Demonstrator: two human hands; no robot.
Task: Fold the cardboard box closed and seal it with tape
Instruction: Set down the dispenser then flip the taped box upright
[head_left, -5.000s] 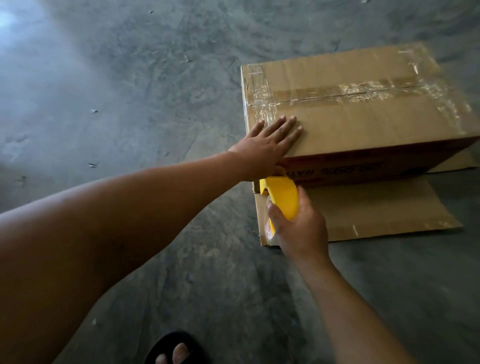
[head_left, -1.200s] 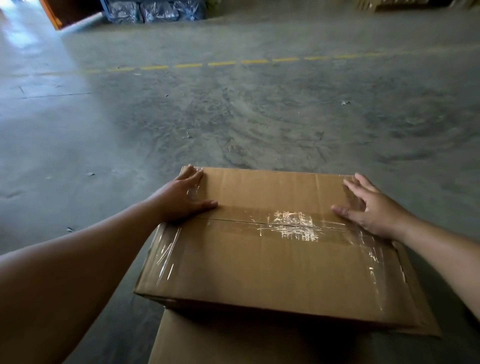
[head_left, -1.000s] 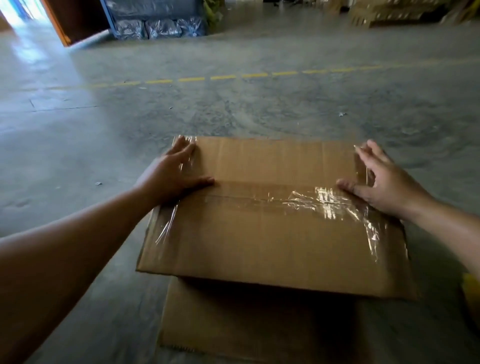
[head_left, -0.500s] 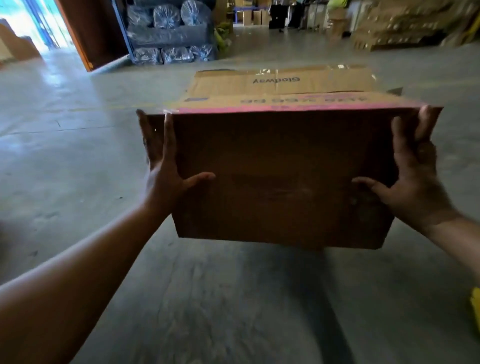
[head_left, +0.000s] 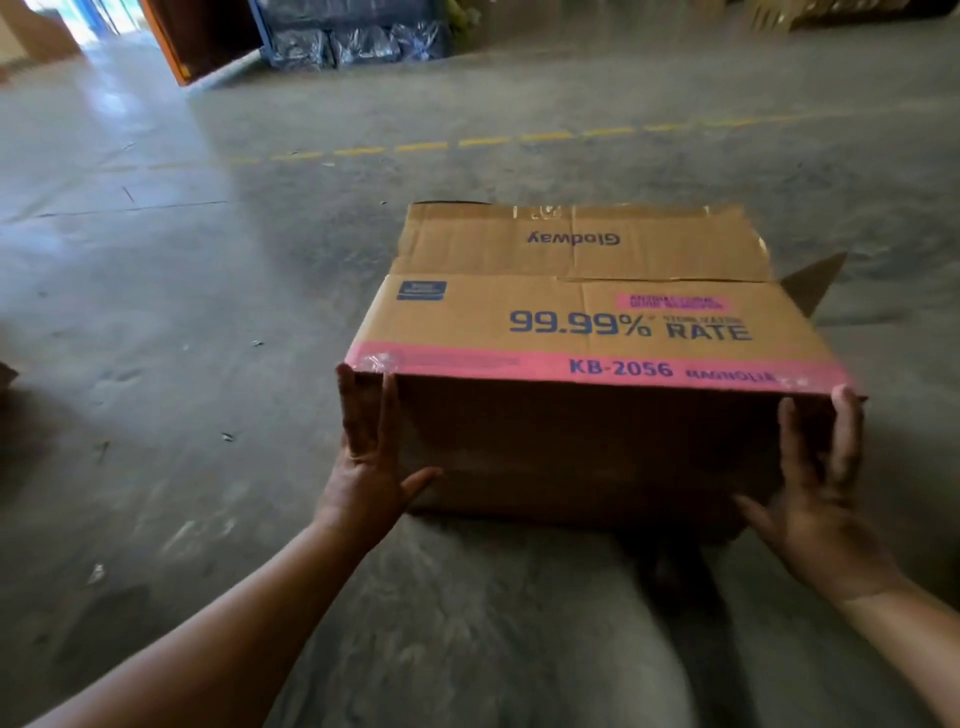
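A person grips a brown corrugated cardboard box (head_left: 597, 332) between two bare hands on a grey concrete warehouse floor (head_left: 156, 364). The left hand (head_left: 366, 467) presses flat against the box's near left corner, fingers (head_left: 358, 410) spread and pointing up, thumb angled across the shadowed near face. The right hand (head_left: 821, 499) mirrors it at the near right corner, fingers extended upward along the edge, thumb laid on the same face. Both hands stay open-palmed, clamping the box from its two ends rather than curling around anything. The box sits at centre right of the scene, whether resting on the floor or held just off it cannot be told. Its upward side carries a pink band (head_left: 597, 366) printed "KB-2056", with "99.99% RATE" in blue above it. Beyond that side, a long flap (head_left: 576, 241) marked "Glodway" lies outward, and a smaller flap (head_left: 810, 283) juts up at the far right corner. A dashed yellow line (head_left: 488, 141) crosses the floor behind, with dark wrapped bundles (head_left: 358, 44) stacked further back.
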